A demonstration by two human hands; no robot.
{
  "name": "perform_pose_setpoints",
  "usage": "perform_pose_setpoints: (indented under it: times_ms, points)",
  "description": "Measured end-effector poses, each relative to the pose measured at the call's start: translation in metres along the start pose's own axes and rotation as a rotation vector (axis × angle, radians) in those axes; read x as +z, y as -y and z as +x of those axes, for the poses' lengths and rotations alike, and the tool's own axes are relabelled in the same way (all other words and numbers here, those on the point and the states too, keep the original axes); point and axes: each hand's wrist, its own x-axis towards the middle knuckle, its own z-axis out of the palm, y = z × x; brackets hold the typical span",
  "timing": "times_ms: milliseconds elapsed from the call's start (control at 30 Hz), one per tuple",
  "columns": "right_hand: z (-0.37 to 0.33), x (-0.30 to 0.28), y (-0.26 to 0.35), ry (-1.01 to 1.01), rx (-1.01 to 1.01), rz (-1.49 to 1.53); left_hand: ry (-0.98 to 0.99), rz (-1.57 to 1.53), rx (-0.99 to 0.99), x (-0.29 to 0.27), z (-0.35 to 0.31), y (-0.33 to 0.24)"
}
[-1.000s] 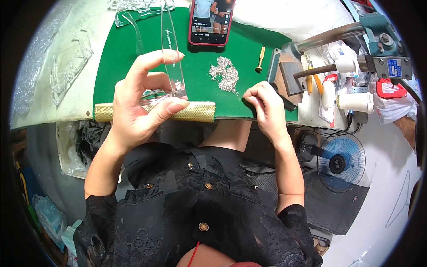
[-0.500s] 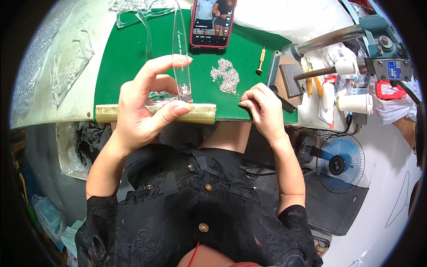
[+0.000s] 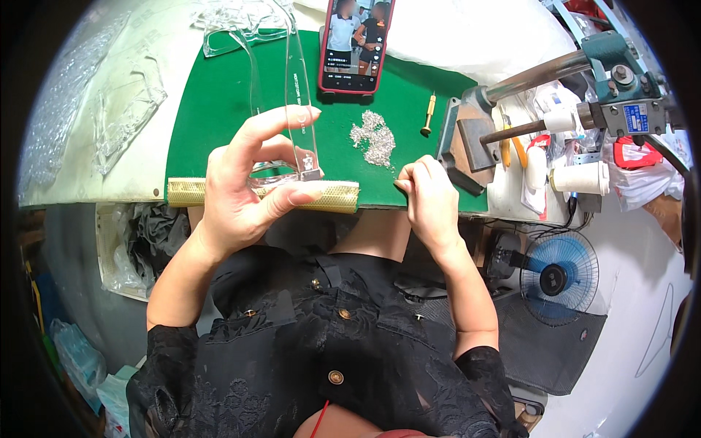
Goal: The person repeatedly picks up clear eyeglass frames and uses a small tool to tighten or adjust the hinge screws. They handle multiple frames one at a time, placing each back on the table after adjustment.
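Note:
A clear plastic eyeglasses frame is pinched in my left hand, with its temple arms pointing away from me. The fingers curl behind one temple while the thumb lies below its hinge end. Part of the frame's front is hidden by that hand. A gold, mesh-patterned roll lies under it along the green mat's near edge. My right hand is closed at the mat's edge, thumb and forefinger pressed together; whatever they hold is too small to name. Just beyond it is a pile of tiny silvery pieces.
A small yellow screwdriver lies right of the pile. A red-cased phone stands at the back. More clear frames lie at the back left, near plastic wrap. A bench press stands at the right, above a fan.
The whole view has shifted a little, so the bench sits lower in it. Both hands keep nearly the same pose, the left one still holding the eyeglasses frame.

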Motion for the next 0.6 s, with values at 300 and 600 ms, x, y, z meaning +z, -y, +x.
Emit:
perform_pose_setpoints:
  times_ms: [300, 600]
  points:
    - [0.0, -0.008, -0.008, -0.059, 0.202, 0.323, 0.141, 0.035, -0.059, 0.007, 0.003, -0.011]
    - [0.001, 0.002, -0.001, -0.061, 0.033, 0.06, 0.194, 0.044, -0.024, 0.012, 0.003, -0.006]
